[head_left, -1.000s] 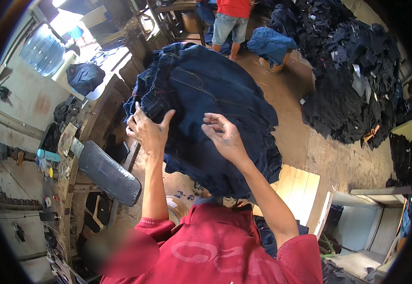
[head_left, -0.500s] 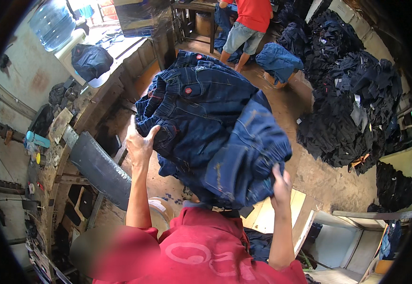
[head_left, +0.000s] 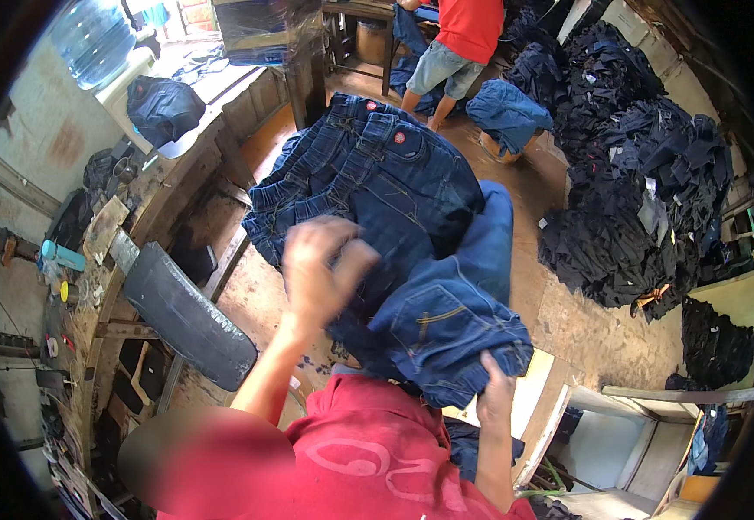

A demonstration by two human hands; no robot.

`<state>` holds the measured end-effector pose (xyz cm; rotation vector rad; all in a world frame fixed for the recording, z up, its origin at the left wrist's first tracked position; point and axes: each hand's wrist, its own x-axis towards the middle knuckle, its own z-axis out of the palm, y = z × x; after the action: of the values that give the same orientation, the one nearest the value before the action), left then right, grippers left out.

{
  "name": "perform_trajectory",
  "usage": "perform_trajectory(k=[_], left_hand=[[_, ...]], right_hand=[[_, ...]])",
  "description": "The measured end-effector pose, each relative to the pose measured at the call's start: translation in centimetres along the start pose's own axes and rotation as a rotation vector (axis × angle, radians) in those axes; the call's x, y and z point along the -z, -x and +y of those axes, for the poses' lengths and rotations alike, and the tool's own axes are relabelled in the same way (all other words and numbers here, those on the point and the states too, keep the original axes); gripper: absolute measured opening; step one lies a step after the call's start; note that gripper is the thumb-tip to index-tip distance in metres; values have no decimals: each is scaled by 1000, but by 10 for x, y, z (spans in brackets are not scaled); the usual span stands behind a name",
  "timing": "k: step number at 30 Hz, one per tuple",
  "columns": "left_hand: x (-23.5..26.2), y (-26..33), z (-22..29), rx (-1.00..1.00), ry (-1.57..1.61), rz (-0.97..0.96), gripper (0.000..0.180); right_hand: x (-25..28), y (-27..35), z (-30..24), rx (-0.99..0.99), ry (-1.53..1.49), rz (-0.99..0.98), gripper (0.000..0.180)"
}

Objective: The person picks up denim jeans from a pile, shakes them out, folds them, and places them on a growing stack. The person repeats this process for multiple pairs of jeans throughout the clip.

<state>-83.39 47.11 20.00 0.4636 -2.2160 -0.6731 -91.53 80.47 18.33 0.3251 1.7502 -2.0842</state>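
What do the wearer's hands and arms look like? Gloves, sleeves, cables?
Left hand and right hand: bare, no gloves, the left blurred. Forearms also bare; no cables or wristwear visible. Red top with a pale print.

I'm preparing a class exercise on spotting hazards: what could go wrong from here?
The right hand seems to hold the lighter blue jeans only near one edge, so they might slip. Pulling them could disturb the darker elastic-waisted jeans they overlap, perhaps sliding some toward the floor.
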Motion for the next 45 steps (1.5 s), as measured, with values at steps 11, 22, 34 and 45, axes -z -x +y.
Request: perform_trajectory(k=[11,22,34,45], left_hand=[[-50,-12,-54,366,-357,208,54],[-12,2,74,-185,384,-735,55],[-7,-2,9,49,86,82,18],[8,22,-119,525,-414,154,91]], right_hand=[[-11,-9,-2,316,392,97,78],[-60,-25,-23,111,303,-277,60],[-27,-22,-4,224,192,-189,54],[30,-12,1,65,6,-66,67]])
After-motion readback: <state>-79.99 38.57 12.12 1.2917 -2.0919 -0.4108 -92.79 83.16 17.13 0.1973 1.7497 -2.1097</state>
